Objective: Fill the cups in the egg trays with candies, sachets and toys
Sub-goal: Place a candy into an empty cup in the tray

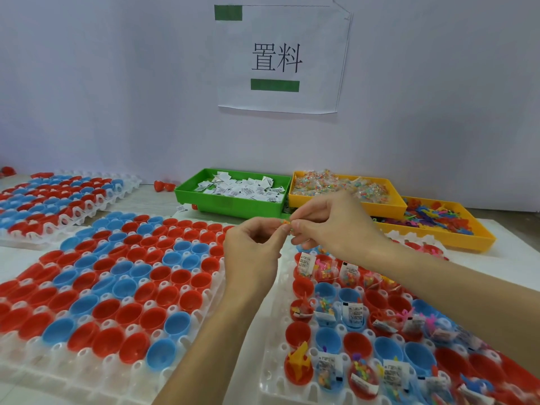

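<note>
My left hand (257,247) and my right hand (330,223) meet above the gap between two egg trays. Together they pinch a small clear candy packet (285,224) with coloured bits inside. Below and to the right lies a white egg tray (274,372) of red and blue cups, many holding sachets, candy packets and toys. A second egg tray (204,325) to the left holds empty red and blue cups.
Against the wall stand a green bin (228,204) of white sachets, a yellow bin (388,206) of candy packets and another yellow bin (467,238) of coloured toys. A third egg tray (96,211) sits far left. A paper sign (280,59) hangs on the wall.
</note>
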